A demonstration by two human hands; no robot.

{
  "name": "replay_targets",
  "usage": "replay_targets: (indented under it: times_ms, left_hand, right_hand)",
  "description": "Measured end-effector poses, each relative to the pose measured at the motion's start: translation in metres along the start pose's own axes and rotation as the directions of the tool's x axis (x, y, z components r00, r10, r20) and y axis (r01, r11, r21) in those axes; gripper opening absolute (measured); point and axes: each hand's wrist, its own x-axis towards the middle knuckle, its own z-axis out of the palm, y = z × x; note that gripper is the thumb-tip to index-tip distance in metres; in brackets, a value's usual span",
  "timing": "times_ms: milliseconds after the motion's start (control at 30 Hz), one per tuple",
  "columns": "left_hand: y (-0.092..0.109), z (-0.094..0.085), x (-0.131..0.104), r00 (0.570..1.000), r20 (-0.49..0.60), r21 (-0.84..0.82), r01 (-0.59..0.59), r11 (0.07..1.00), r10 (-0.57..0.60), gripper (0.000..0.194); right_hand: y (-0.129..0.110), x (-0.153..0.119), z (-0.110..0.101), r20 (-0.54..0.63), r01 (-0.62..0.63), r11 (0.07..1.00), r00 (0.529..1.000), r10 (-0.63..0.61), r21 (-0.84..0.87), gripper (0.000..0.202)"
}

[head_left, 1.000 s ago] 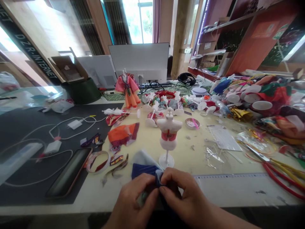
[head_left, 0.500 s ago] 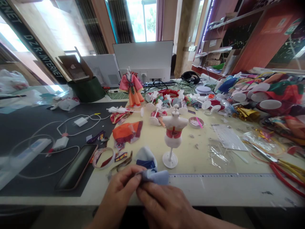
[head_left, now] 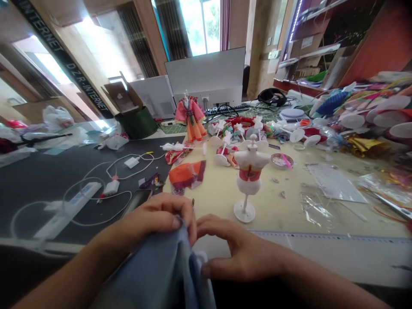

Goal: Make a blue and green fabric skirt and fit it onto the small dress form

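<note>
Pale blue cloth (head_left: pixel 164 270), soft folds, pinched by both hands, hanging down.

Cluttered craft table (head_left: pixel 222 195) in front of me.

On its pale top I see a white mannequin stand (head_left: pixel 249 178) upright near the middle, an orange cloth piece (head_left: pixel 186 175) to its left, a dressed doll stand (head_left: pixel 190 113) farther back, clear plastic wrappers (head_left: pixel 317 206) at right and a long ruler (head_left: pixel 322 238) along the near edge. A dark mat (head_left: pixel 48 180) on the left bears white cables (head_left: pixel 128 165) and a phone (head_left: pixel 137 201).
</note>
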Motion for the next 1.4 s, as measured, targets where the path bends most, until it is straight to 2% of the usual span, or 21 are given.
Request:
replay_targets:
  times_ms: [67, 133, 200, 333, 433, 533, 633, 700, 767, 800, 867, 933, 967, 1033, 1067, 1133, 1200, 1233, 1300, 1400]
  left_hand:
    - [0.010, -0.002, 0.004, 0.999, 0.002, 0.119, 0.032, 0.992, -0.033, 0.006]
    - [0.018, -0.005, 0.005, 0.999, -0.033, 0.269, 0.036, 0.962, -0.028, 0.008]
    - [0.021, -0.008, 0.006, 1.000, -0.025, 0.408, 0.006, 0.913, 0.004, 0.010]
    - [0.015, -0.005, 0.010, 0.999, 0.040, 0.646, -0.032, 0.763, 0.009, 0.014]
    - [0.002, 0.006, 0.018, 0.998, 0.033, 0.808, -0.054, 0.587, 0.046, 0.022]
    - [-0.010, 0.015, 0.024, 0.974, 0.111, 0.887, -0.187, 0.421, 0.200, 0.012]
    - [-0.016, 0.018, 0.028, 0.922, 0.079, 0.921, -0.213, 0.326, 0.379, 0.011]
    - [-0.018, 0.019, 0.030, 0.882, -0.008, 0.908, -0.190, 0.372, 0.470, 0.007]
    - [-0.021, 0.023, 0.034, 0.839, -0.137, 0.861, -0.162, 0.482, 0.526, 0.007]
    - [-0.024, 0.025, 0.037, 0.809, -0.216, 0.821, -0.153, 0.551, 0.546, 0.007]
    - [-0.033, 0.031, 0.046, 0.725, -0.389, 0.699, -0.170, 0.694, 0.569, 0.007]
    - [-0.043, 0.038, 0.058, 0.605, -0.567, 0.518, -0.266, 0.813, 0.559, 0.004]
    - [-0.048, 0.040, 0.064, 0.547, -0.644, 0.409, -0.344, 0.845, 0.535, 0.002]
    - [-0.055, 0.043, 0.074, 0.475, -0.738, 0.218, -0.504, 0.836, 0.479, 0.003]
    - [-0.056, 0.044, 0.077, 0.451, -0.758, 0.161, -0.572, 0.805, 0.472, 0.004]
    - [-0.057, 0.044, 0.079, 0.422, -0.764, 0.114, -0.657, 0.745, 0.489, 0.004]
    - [-0.055, 0.043, 0.077, 0.416, -0.748, 0.120, -0.682, 0.722, 0.518, 0.005]
    - [-0.054, 0.042, 0.074, 0.427, -0.737, 0.124, -0.677, 0.726, 0.524, 0.005]
    - [-0.054, 0.041, 0.069, 0.461, -0.712, 0.126, -0.658, 0.742, 0.530, 0.005]
    - [-0.054, 0.038, 0.062, 0.525, -0.652, 0.120, -0.640, 0.759, 0.546, 0.005]
  right_hand:
    - [-0.004, 0.007, -0.005, 0.108, -0.058, 0.988, 0.993, 0.043, 0.145, 0.016]
    - [-0.005, 0.007, -0.010, 0.115, -0.114, 0.970, 0.989, 0.090, 0.215, 0.013]
    - [-0.004, 0.002, -0.012, 0.072, -0.156, 0.968, 0.987, 0.145, 0.198, 0.014]
    - [0.000, -0.013, -0.014, -0.138, -0.254, 0.964, 0.961, 0.242, -0.082, 0.011]
    - [0.000, -0.025, -0.016, -0.289, -0.272, 0.908, 0.940, 0.180, -0.319, 0.013]
    - [-0.007, -0.039, -0.021, -0.265, -0.260, 0.865, 0.952, 0.155, -0.430, 0.021]
    - [-0.015, -0.051, -0.023, -0.153, -0.276, 0.838, 0.961, 0.231, -0.471, 0.026]
    - [-0.014, -0.056, -0.020, -0.099, -0.287, 0.820, 0.956, 0.274, -0.496, 0.024]
    - [-0.007, -0.057, -0.009, -0.122, -0.257, 0.785, 0.966, 0.229, -0.564, 0.019]
    - [-0.002, -0.056, -0.001, -0.156, -0.223, 0.750, 0.975, 0.160, -0.623, 0.017]
    - [0.008, -0.051, 0.018, -0.209, -0.107, 0.641, 0.974, -0.085, -0.760, 0.017]
    - [0.015, -0.043, 0.036, -0.121, 0.080, 0.530, 0.935, -0.334, -0.844, 0.018]
    - [0.017, -0.040, 0.042, -0.049, 0.173, 0.495, 0.913, -0.404, -0.851, 0.017]
    - [0.016, -0.034, 0.047, 0.022, 0.300, 0.495, 0.871, -0.491, -0.816, 0.015]
    - [0.014, -0.033, 0.045, -0.009, 0.317, 0.525, 0.850, -0.527, -0.790, 0.015]
    - [0.012, -0.032, 0.035, -0.210, 0.249, 0.640, 0.806, -0.553, -0.727, 0.012]
    - [0.012, -0.032, 0.021, -0.420, 0.115, 0.762, 0.777, -0.468, -0.637, 0.015]
    - [0.013, -0.031, 0.014, -0.468, 0.059, 0.799, 0.783, -0.409, -0.599, 0.020]
    - [0.018, -0.029, 0.003, -0.469, -0.011, 0.818, 0.823, -0.319, -0.575, 0.027]
    - [0.023, -0.023, -0.003, -0.430, -0.080, 0.786, 0.868, -0.248, -0.614, 0.033]
